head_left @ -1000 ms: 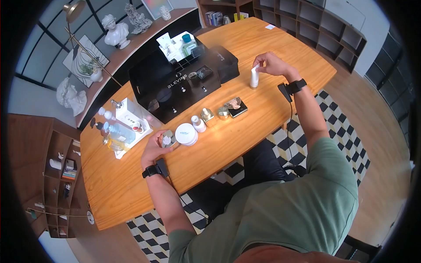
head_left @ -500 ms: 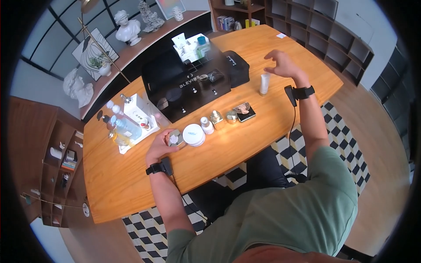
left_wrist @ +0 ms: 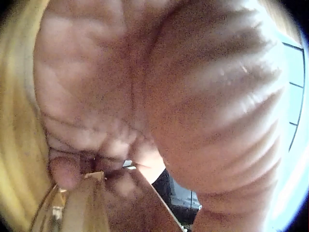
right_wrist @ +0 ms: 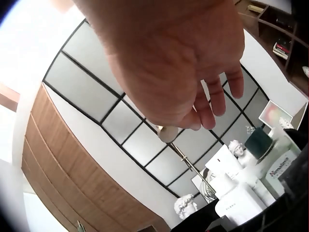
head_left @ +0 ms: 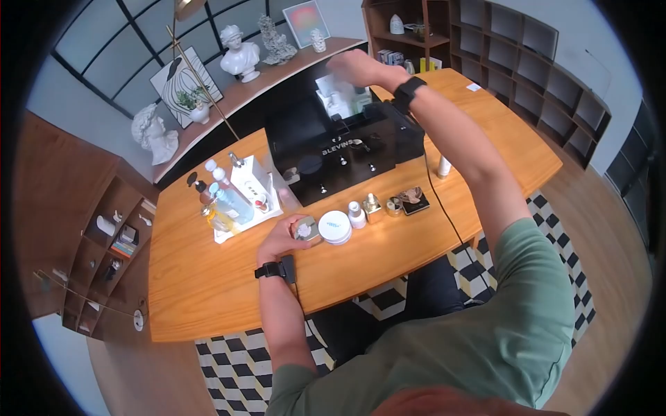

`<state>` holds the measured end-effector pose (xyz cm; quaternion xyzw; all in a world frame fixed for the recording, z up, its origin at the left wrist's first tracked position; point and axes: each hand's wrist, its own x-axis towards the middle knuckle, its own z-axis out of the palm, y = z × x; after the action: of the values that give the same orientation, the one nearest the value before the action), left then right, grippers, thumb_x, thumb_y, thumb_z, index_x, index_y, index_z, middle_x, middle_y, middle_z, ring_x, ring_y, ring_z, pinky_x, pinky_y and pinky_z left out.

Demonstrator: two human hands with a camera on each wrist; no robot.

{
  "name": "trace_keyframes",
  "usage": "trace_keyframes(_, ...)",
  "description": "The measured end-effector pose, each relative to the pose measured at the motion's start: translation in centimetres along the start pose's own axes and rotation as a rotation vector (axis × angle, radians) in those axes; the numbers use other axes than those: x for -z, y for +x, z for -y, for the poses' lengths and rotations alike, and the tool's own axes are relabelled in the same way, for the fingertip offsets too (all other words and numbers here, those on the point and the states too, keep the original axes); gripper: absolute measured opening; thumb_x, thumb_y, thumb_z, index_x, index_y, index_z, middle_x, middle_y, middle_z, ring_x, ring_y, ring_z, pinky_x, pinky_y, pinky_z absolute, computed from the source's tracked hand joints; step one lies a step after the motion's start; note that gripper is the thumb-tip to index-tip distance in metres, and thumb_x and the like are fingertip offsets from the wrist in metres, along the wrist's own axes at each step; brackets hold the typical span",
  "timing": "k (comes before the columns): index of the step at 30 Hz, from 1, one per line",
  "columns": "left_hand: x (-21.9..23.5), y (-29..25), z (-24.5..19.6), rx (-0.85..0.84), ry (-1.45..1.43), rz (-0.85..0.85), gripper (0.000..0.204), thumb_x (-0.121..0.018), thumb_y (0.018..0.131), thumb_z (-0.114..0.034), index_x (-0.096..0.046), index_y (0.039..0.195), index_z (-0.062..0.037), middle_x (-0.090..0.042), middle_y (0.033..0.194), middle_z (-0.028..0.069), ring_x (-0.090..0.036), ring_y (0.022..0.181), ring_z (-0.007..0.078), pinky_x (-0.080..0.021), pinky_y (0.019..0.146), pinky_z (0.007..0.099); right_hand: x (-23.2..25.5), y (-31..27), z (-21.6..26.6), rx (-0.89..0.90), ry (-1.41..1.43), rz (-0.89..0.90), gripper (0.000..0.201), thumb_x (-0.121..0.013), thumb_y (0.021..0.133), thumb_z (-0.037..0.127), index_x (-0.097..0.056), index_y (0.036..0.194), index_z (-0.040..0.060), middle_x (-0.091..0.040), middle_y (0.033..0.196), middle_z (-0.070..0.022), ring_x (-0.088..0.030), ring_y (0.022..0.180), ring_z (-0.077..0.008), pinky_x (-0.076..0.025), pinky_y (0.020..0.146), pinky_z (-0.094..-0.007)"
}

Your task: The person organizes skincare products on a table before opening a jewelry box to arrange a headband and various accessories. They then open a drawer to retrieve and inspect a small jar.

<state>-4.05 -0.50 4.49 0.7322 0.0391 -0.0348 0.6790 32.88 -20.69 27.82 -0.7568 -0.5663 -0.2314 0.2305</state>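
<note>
The left hand (head_left: 281, 237) rests on the table, its fingers and thumb round a small square container (head_left: 306, 230) with a white flower shape. In the left wrist view, the left hand (left_wrist: 145, 96) has its fingertips against a gold-edged object (left_wrist: 87, 203). Beside it stands a round white jar (head_left: 335, 227). Over the white items (head_left: 336, 104) at the top of the black case (head_left: 347, 156) hovers the right hand (head_left: 357, 68), blurred. The right wrist view shows the right hand (right_wrist: 178, 67) with loosely bent fingers holding nothing, above a green-capped bottle (right_wrist: 259, 144) and white boxes (right_wrist: 240, 205).
Small bottles (head_left: 356, 215), a gold-topped bottle (head_left: 372, 204) and a dark compact (head_left: 415, 200) line the table's front (head_left: 229, 291). A white tray (head_left: 243, 232) of pump bottles stands left. Behind the right forearm is a white tube (head_left: 444, 166); a cable hangs from that wrist.
The right hand has let go of the white tube, leaving it standing, and moved left and back over the case. The left hand stays at the square container. The head view has shifted.
</note>
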Motion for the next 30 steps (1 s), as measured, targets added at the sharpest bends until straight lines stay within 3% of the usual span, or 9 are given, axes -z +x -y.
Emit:
trace_keyframes(4, -0.1, -0.2, -0.4, 0.031, 0.074, -0.014, 0.070, -0.086, 0.062, 0.009, -0.060, 0.126, -0.0010, -0.065, 0.115, -0.0011, -0.061, 0.104, 0.0090, -0.048, 0.095, 0.0244, -3.0, 3.8, 0.0, 0.012, -0.138, 0.173, 0.038, -0.052, 0.088, 0.009, -0.070, 0.121, 0.0069, -0.070, 0.116, -0.0199, -0.065, 0.110, -0.0389, -0.052, 0.096, -0.0465)
trace_keyframes(6, 0.0, -0.2, -0.1, 0.023, 0.053, -0.007, 0.071, -0.084, 0.063, 0.010, -0.059, 0.128, -0.0011, -0.065, 0.114, -0.0017, -0.061, 0.104, 0.0084, -0.048, 0.095, 0.0239, -3.4, 4.4, 0.8, -0.121, -0.277, 0.422, 0.038, -0.053, 0.085, 0.006, -0.072, 0.118, 0.0091, -0.071, 0.116, -0.0191, -0.066, 0.111, -0.0377, -0.053, 0.096, -0.0464)
trace_keyframes(16, 0.6, 0.3, 0.8, 0.016, 0.046, 0.016, 0.071, -0.083, 0.064, 0.011, -0.058, 0.129, -0.0010, -0.064, 0.113, -0.0018, -0.060, 0.104, 0.0081, -0.048, 0.094, 0.0234, -1.8, 3.3, 0.2, -0.206, -0.116, 0.288, 0.028, -0.058, 0.085, 0.014, -0.076, 0.107, 0.0142, -0.072, 0.108, -0.0180, -0.067, 0.104, -0.0375, -0.055, 0.088, -0.0473)
trace_keyframes(18, 0.6, 0.4, 0.6, 0.010, 0.083, 0.010, 0.071, -0.083, 0.064, 0.010, -0.058, 0.129, -0.0011, -0.065, 0.114, -0.0016, -0.061, 0.104, 0.0083, -0.048, 0.094, 0.0235, -0.5, 2.7, 0.6, -0.195, -0.147, 0.157, 0.025, -0.058, 0.087, 0.015, -0.076, 0.104, 0.0126, -0.072, 0.103, -0.0187, -0.068, 0.101, -0.0381, -0.055, 0.085, -0.0482)
trace_keyframes(20, 0.5, 0.5, 0.5, 0.007, 0.119, 0.009, 0.072, -0.084, 0.063, 0.010, -0.058, 0.129, -0.0012, -0.065, 0.114, -0.0015, -0.061, 0.105, 0.0084, -0.048, 0.095, 0.0235, 1.8, 1.7, 2.0, -0.086, -0.132, -0.001, 0.023, -0.059, 0.089, 0.017, -0.075, 0.104, 0.0107, -0.072, 0.094, -0.0209, -0.069, 0.093, -0.0407, -0.054, 0.083, -0.0490)
trace_keyframes(26, 0.5, 0.4, 0.8, 0.014, 0.085, 0.016, 0.074, -0.085, 0.063, 0.009, -0.057, 0.130, -0.0019, -0.065, 0.115, -0.0015, -0.061, 0.105, 0.0089, -0.048, 0.095, 0.0249, 7.6, 0.5, 1.0, 0.019, -0.094, -0.214, 0.022, -0.059, 0.092, 0.016, -0.072, 0.105, 0.0041, -0.072, 0.096, -0.0200, -0.068, 0.092, -0.0390, -0.054, 0.081, -0.0470)
trace_keyframes(28, 0.0, 0.1, 0.1, 0.021, 0.024, -0.019, 0.070, -0.086, 0.062, 0.007, -0.060, 0.126, -0.0022, -0.065, 0.112, -0.0014, -0.060, 0.104, 0.0093, -0.049, 0.093, 0.0251, 12.8, -2.9, 4.8, -0.082, -0.189, -0.285, 0.015, -0.065, 0.087, 0.015, -0.069, 0.088, 0.0001, -0.069, 0.082, -0.0215, -0.069, 0.080, -0.0401, -0.054, 0.067, -0.0430)
trace_keyframes(29, -0.2, -0.1, -0.1, 0.027, 0.021, -0.009, 0.070, -0.086, 0.062, 0.007, -0.060, 0.126, -0.0022, -0.065, 0.112, -0.0014, -0.060, 0.104, 0.0093, -0.049, 0.093, 0.0251, 13.7, -3.3, 2.9, 0.093, -0.148, -0.320, 0.017, -0.060, 0.088, 0.013, -0.070, 0.092, 0.0006, -0.068, 0.085, -0.0232, -0.069, 0.082, -0.0418, -0.055, 0.070, -0.0439)
trace_keyframes(30, -0.3, -0.2, -0.4, 0.021, 0.003, -0.006, 0.070, -0.086, 0.062, 0.007, -0.060, 0.126, -0.0019, -0.065, 0.112, -0.0013, -0.060, 0.104, 0.0093, -0.049, 0.093, 0.0248, 14.9, -4.5, 2.4, 0.077, -0.133, -0.331, 0.017, -0.060, 0.087, 0.013, -0.071, 0.092, 0.0003, -0.068, 0.086, -0.0243, -0.068, 0.082, -0.0417, -0.055, 0.071, -0.0444)
